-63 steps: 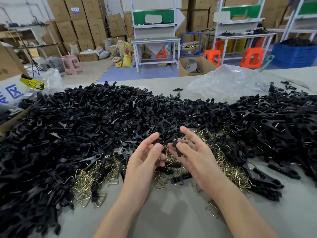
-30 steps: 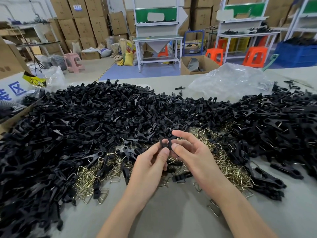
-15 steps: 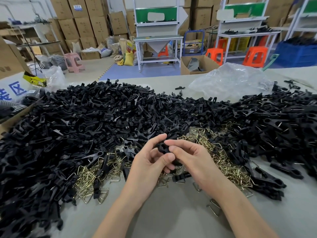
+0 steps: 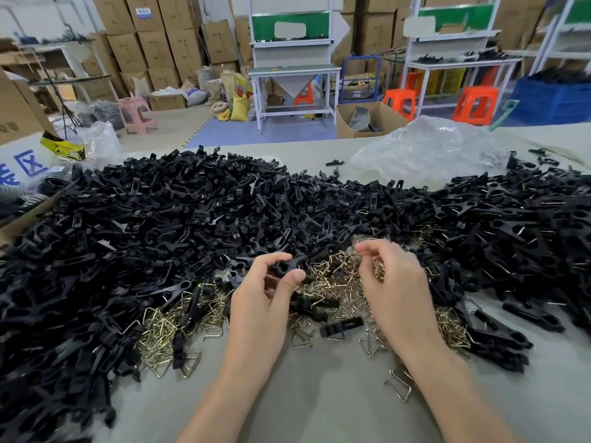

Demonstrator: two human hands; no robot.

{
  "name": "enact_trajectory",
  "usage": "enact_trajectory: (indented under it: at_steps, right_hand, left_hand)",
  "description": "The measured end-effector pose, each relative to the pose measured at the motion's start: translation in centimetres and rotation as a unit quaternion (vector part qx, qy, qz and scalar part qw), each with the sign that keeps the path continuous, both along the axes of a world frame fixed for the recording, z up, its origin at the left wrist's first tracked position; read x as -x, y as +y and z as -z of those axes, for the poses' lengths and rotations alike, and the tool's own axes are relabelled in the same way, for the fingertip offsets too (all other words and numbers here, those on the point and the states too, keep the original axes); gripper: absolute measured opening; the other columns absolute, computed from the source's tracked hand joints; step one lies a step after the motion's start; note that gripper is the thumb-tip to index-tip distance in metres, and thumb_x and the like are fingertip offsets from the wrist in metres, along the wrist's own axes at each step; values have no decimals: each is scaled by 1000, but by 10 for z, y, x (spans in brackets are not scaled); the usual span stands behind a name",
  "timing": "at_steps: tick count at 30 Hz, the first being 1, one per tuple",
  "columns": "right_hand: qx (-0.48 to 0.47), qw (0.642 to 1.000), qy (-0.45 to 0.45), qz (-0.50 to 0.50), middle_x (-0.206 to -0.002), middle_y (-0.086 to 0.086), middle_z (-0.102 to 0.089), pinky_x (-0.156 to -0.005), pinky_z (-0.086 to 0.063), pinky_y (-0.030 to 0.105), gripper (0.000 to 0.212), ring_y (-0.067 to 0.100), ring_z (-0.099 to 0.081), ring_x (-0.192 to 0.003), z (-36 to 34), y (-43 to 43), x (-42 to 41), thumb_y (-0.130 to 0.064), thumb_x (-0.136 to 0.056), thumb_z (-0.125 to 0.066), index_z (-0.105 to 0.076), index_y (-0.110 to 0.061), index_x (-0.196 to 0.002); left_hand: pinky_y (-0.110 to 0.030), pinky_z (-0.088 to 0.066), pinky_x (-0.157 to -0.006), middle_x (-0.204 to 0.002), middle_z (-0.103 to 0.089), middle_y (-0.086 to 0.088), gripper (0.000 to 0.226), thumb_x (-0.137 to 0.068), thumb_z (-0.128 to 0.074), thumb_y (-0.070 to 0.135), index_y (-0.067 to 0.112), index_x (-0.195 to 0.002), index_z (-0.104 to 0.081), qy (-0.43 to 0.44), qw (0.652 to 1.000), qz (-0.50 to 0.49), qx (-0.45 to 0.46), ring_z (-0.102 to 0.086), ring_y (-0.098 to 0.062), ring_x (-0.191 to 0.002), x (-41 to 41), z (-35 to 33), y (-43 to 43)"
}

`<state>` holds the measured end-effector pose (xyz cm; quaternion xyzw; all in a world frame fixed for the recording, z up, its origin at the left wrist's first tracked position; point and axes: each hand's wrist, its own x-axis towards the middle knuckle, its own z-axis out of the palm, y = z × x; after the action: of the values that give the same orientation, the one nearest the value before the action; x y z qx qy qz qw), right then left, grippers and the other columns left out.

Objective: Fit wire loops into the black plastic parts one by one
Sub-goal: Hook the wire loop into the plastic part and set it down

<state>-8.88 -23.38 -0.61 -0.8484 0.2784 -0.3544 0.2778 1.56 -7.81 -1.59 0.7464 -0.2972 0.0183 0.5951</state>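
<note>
My left hand [image 4: 259,308] pinches one black plastic part [image 4: 281,267] between thumb and fingers, held just above the table. My right hand [image 4: 396,289] is apart from it, to the right, fingers curled down over the pile of brass-coloured wire loops [image 4: 332,279]. Its thumb and forefinger are close together; whether a loop sits between them is hidden. A huge heap of loose black plastic parts [image 4: 192,225] spreads behind and to the left of both hands.
More black parts [image 4: 499,334], some with wire showing, lie at the right. A crumpled clear plastic bag [image 4: 428,151] sits at the back right, a cardboard box [image 4: 19,219] at the left edge. Grey table surface [image 4: 319,394] shows in front of me.
Both hands were together working on the black part. Now my right hand has let go and moved right over the wire loops, while my left hand keeps the part.
</note>
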Motion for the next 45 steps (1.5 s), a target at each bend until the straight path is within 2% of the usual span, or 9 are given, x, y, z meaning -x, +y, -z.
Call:
enact_trajectory:
  at_steps: [4,10,17,21,26,29,33,36,45]
  right_hand:
    - [88,967,239,18,-142,-5,-49,-119,-21,35,47,20,-44,-129,11,-1,0,-51,-101,-45,-51,-31,-143]
    - [78,976,202,-29,-116,-9,-53,-101,-39,32,28,16,-41,-112,11,-1,0,-53,-96,-55,-64,-35,-115]
    - [86,984,147,-61,-109,-16,-51,-107,-32,26,7,5,-40,-109,9,12,-2,-39,-96,-60,-63,-33,-96]
    - [-48,998,-7,-30,-106,-22,-59,-87,-33,6,3,-2,-49,-103,-4,9,0,-37,-93,-68,-67,-34,-93]
    - [-347,923,-144,-86,-80,-8,-75,-71,-54,16,4,0,-65,-70,-12,3,-2,-28,-89,-76,-76,-24,-90]
    - [-394,901,-153,-96,-79,-5,-75,-74,-58,24,5,6,-66,-71,-8,4,-6,-24,-89,-76,-76,-19,-90]
    - [-143,985,-68,-67,-83,-15,-72,-68,-48,11,6,1,-67,-77,-4,6,0,-31,-91,-72,-70,-30,-85]
    - [56,995,-5,-83,-92,-15,-65,-76,-50,20,7,5,-63,-86,-5,9,2,-29,-95,-67,-73,-29,-97]
    - [-17,991,-53,-125,-101,-10,-61,-82,-46,12,27,4,-61,-95,-6,7,1,-11,-101,-59,-77,-27,-114]
  left_hand:
    - [-12,-39,-57,-73,-62,22,15,-92,-63,48,53,-105,-56,-4,1000,-7,-6,-47,-1,-55,0,3,0]
    - [-12,-40,-55,-79,-63,24,18,-89,-59,59,54,-105,-54,-8,1000,-2,-19,-49,-1,-55,0,4,-1]
    - [-10,-39,-60,-83,-63,29,21,-88,-61,56,50,-107,-55,-7,1000,-10,-17,-56,2,-66,1,4,-2]
    - [-7,-41,-61,-83,-67,25,18,-92,-68,38,50,-103,-60,27,1000,-4,12,-59,1,-67,1,2,-2]
    - [-8,-44,-68,-91,-69,23,26,-93,-69,28,50,-107,-63,34,999,36,3,-62,-3,-77,3,0,-2]
    - [-8,-44,-66,-90,-70,21,32,-94,-69,27,54,-110,-61,24,998,56,-6,-62,-4,-75,5,-1,-1]
    - [-11,-44,-64,-86,-68,18,32,-95,-67,30,56,-111,-57,5,999,40,-11,-63,-10,-76,3,2,-2]
    - [-13,-46,-66,-88,-68,18,28,-95,-65,35,56,-112,-56,1,1000,25,-10,-63,-8,-79,0,4,-2]
    - [-10,-40,-60,-85,-66,22,25,-89,-57,52,55,-114,-55,-19,999,24,-13,-56,-4,-68,1,6,-2]
